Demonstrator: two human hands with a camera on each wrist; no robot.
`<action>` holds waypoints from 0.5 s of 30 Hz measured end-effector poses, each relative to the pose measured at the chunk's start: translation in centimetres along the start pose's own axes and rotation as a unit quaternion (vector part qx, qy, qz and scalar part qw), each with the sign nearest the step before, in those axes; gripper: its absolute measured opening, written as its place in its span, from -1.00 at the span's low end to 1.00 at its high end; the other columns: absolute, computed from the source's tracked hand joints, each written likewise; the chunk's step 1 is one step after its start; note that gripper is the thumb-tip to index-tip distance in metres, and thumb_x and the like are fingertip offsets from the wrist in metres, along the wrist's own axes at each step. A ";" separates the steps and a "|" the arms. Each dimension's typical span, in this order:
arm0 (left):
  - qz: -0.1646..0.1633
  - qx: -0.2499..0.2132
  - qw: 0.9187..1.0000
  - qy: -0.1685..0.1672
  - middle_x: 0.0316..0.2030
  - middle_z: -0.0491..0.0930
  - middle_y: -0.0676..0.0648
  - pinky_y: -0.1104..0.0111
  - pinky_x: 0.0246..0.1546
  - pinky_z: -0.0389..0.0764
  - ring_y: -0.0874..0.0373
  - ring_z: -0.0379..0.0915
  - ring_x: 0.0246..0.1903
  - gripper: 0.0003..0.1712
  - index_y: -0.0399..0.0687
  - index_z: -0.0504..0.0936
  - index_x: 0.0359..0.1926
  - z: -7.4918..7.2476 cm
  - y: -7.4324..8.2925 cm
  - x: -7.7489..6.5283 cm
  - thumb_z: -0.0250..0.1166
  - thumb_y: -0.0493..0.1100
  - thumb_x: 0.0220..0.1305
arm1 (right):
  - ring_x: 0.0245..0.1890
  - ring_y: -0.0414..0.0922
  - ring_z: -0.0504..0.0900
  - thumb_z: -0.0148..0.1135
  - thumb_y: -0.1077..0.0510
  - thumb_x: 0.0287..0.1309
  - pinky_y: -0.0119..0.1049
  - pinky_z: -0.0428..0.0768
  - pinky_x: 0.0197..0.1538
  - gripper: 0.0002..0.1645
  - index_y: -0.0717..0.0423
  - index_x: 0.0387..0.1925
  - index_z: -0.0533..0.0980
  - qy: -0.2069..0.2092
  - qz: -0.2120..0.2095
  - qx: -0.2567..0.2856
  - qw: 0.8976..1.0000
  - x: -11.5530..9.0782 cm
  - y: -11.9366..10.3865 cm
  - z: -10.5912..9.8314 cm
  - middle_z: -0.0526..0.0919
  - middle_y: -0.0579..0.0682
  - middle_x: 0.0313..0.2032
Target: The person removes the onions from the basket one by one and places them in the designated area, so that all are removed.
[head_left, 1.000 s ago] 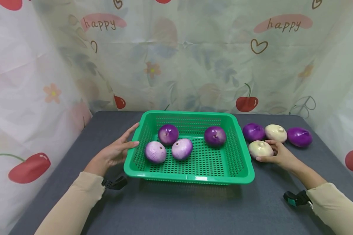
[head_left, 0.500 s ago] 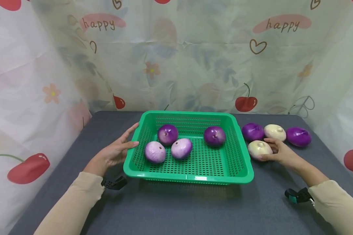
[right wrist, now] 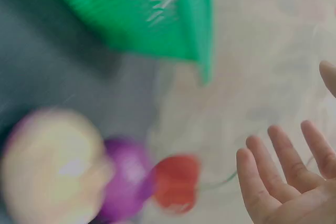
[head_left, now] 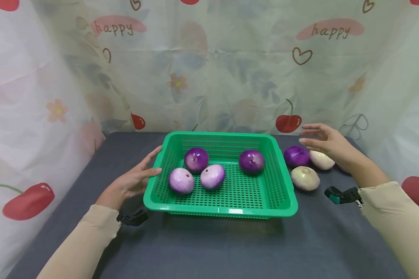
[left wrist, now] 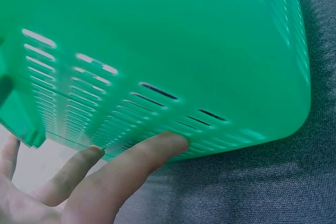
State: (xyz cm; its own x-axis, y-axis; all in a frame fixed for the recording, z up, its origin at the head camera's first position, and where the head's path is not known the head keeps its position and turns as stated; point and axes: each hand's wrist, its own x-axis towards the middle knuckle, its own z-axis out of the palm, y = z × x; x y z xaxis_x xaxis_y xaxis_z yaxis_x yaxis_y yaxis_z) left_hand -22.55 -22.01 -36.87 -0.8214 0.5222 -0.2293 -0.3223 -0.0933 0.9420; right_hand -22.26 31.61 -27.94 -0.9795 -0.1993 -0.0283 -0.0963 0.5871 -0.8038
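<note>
My left hand (head_left: pixel 130 182) lies against the left side of the green plastic basket (head_left: pixel 223 212), fingers spread and nearly straight. The left wrist view has its fingers (left wrist: pixel 136 163) on the slotted wall. My right hand (head_left: pixel 338 149) hovers over the loose onions right of the basket, holding nothing, its fingers extended and apart. A white onion (head_left: pixel 305 178) sits at the front of that group. Behind it are a purple onion (head_left: pixel 296 156) and another white one, partly covered by the hand. A further onion is almost wholly hidden beneath the right wrist.
Inside the basket, a dark purple onion (head_left: pixel 196 160) and two pale purple onions (head_left: pixel 181 181) cluster left; another dark onion (head_left: pixel 251 161) stands right. A grey cloth (head_left: pixel 216 248) covers the table. Printed curtains (head_left: pixel 216 77) hang behind and at both sides.
My right hand has let go of the front white onion and risen up and back above the group. That onion stays beside the basket. The left hand keeps its place.
</note>
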 end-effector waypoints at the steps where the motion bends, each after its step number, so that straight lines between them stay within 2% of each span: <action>1: 0.000 0.000 1.000 0.001 0.46 -0.15 -0.32 -0.10 -0.03 0.56 -0.01 0.52 0.04 -0.07 0.64 -0.21 0.48 0.0 0.0 0.0 0.10 -0.24 0.43 | 0.00 -0.48 0.48 0.13 -0.06 0.35 -0.53 0.54 0.00 -0.25 0.10 0.41 0.10 0.003 -0.011 0.009 1.000 0.4 -1.1 0.2 0.24 0.11 0.34; 5: 0.000 -0.001 1.000 0.004 0.46 -0.17 -0.32 -0.11 -0.03 0.55 -0.02 0.52 0.05 -0.07 0.65 -0.20 0.47 -0.2 -0.1 -0.1 0.12 -0.24 0.42 | -0.02 -0.41 0.54 0.15 -0.02 0.34 -0.53 0.55 -0.04 -0.34 0.06 0.36 0.20 0.001 -0.054 0.030 0.998 1.9 -5.2 1.6 0.38 0.06 0.24; 8: 0.001 -0.001 1.000 0.003 0.46 -0.18 -0.31 -0.12 -0.02 0.55 -0.04 0.51 0.05 -0.07 0.65 -0.19 0.47 -0.2 -0.1 0.0 0.12 -0.24 0.42 | 0.01 -0.34 0.55 0.16 0.03 0.34 -0.49 0.57 -0.01 -0.39 0.03 0.34 0.24 -0.015 -0.084 0.049 0.995 2.8 -7.6 2.9 0.43 0.07 0.22; 11: 0.001 0.001 1.000 0.001 0.46 -0.18 -0.31 -0.13 -0.02 0.54 -0.06 0.50 0.06 -0.08 0.66 -0.18 0.47 -0.1 -0.1 0.0 0.12 -0.23 0.42 | 0.06 -0.26 0.55 0.16 0.08 0.34 -0.40 0.57 0.05 -0.41 0.05 0.33 0.25 -0.039 -0.105 0.078 0.991 3.5 -9.3 4.6 0.42 0.12 0.25; 15: 0.001 0.001 1.000 0.001 0.46 -0.18 -0.31 -0.13 -0.01 0.53 -0.05 0.50 0.07 -0.08 0.67 -0.18 0.47 0.0 -0.1 -0.1 0.12 -0.23 0.43 | 0.13 -0.09 0.54 0.19 0.13 0.32 -0.16 0.53 0.18 -0.42 0.06 0.32 0.28 -0.075 -0.113 0.106 0.985 4.6 -10.0 7.4 0.43 0.14 0.24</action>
State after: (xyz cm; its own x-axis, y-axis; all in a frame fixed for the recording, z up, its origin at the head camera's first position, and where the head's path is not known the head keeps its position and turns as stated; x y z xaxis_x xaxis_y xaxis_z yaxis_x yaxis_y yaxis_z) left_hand -22.47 -22.05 -36.91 -0.8225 0.5211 -0.2281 -0.3204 -0.0931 0.9427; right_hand -24.50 19.01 -24.42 -0.8987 -0.4288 0.0916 -0.2550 0.3412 -0.9048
